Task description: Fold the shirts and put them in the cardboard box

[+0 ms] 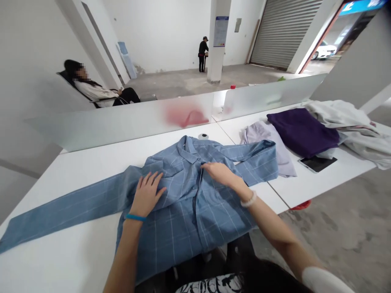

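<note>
Pressing my left hand (146,194), fingers spread, flat on a blue checked shirt (171,219), I have my right hand (220,174) at its front opening, just below the collar (187,150). Those right fingertips are drawn close together; I cannot tell whether they pinch cloth. The shirt lies front up on a white table (88,248), directly before me, left of a folded purple garment (302,131).

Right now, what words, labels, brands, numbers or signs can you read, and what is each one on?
None reads clearly.
Blue sign, top right: white characters, blurred and cut off.
Notice on the pillar: too small to read.
Black-and-white print, bottom edge: cut off, unreadable.
Blue shirt: no text visible.
</note>
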`<state>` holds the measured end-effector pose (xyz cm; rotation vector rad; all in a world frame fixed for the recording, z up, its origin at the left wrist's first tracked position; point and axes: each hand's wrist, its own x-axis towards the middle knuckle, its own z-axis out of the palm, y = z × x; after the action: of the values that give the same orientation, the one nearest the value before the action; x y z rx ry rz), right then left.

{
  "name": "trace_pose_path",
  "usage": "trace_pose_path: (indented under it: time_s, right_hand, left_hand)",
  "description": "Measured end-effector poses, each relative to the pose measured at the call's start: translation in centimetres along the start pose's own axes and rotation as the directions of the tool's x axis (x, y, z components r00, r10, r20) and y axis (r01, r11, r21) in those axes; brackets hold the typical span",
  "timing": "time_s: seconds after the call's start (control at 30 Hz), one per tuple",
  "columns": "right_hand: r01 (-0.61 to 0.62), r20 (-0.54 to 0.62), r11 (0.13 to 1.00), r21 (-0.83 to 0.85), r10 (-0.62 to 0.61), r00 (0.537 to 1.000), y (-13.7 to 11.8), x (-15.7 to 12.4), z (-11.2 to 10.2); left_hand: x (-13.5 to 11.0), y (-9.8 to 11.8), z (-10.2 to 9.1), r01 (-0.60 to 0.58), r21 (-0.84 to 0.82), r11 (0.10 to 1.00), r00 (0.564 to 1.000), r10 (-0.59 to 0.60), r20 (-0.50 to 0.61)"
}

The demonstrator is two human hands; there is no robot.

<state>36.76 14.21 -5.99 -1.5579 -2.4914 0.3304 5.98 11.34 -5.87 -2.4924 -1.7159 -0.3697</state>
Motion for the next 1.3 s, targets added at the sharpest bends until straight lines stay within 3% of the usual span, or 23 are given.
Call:
trace_pose_path:
  time_s: [0.1, 0.2, 0.37, 0.47, 0.57, 0.63, 0.7, 0.8, 0.83, 0.9, 1.1, 1.3]
  right_hand:
    - [0.092, 0.026, 0.99, -0.103, -0.09, 0.996, 2.6, 7.3, -2.2]
    - [0.199, 0.081, 0.971, -0.134, -0.189, 0.979, 4.0, 13.0, -2.1]
    - [0.328, 0.06, 0.93, -0.164, -0.323, 0.945, 5.1, 18.0, -0.8]
    - [0.336, 0.005, 0.909, -0.247, -0.346, 0.938, 6.5, 20.1, -2.2]
    - [0.19, -0.099, 0.912, -0.364, -0.241, 0.965, 8.2, 22.1, -4.8]
    - [0.059, -0.157, 0.914, -0.401, -0.133, 0.979, 9.0, 23.0, -5.9]
    - [-0.01, -0.185, 0.915, -0.402, -0.07, 0.98, 9.0, 23.6, -5.8]
    - [0.002, -0.166, 0.939, -0.344, -0.063, 0.984, 8.2, 23.9, -3.8]
    - [0.011, -0.149, 0.954, -0.301, -0.058, 0.987, 7.8, 23.9, -2.9]
    - [0.009, -0.116, 0.979, -0.204, -0.033, 0.993, 7.3, 23.8, -0.7]
    - [-0.076, -0.178, 0.996, -0.034, 0.069, 0.982, 7.6, 23.0, 5.3]
    - [-0.115, -0.342, 0.986, 0.117, 0.148, 0.928, 8.8, 23.4, 8.0]
  left_hand:
    - [1.7, -2.0, 1.3, -0.133, 0.072, 0.989, 0.983, 0.122, 0.137]
    - [2.5, -3.2, 0.7, -0.197, 0.011, 0.98, 0.962, 0.191, 0.196]
    - [4.9, -5.4, -2.4, 0.009, -0.064, 0.998, 1.0, -0.009, 0.011]
    - [8.0, -8.7, -4.2, 0.072, -0.107, 0.992, 0.991, -0.084, -0.105]
    - [11.4, -12.1, -5.4, 0.226, -0.018, 0.974, 0.97, -0.227, -0.085]
    - [12.9, -12.8, -5.4, 0.366, 0.146, 0.919, 0.931, -0.359, -0.071]
    - [13.5, -11.9, -4.5, 0.35, 0.263, 0.899, 0.936, -0.343, -0.073]
    - [13.3, -8.3, -1.9, 0.0, 0.219, 0.976, 0.999, -0.011, 0.049]
    - [13.2, -7.0, -0.9, -0.11, 0.178, 0.978, 0.99, 0.091, 0.11]
    - [13.6, -5.1, 1.0, -0.212, 0.143, 0.967, 0.959, 0.177, 0.223]
    - [18.5, -4.3, 4.7, -0.19, 0.193, 0.963, 0.943, 0.124, 0.309]
    - [24.7, -4.7, 5.8, -0.257, 0.139, 0.956, 0.872, 0.167, 0.46]
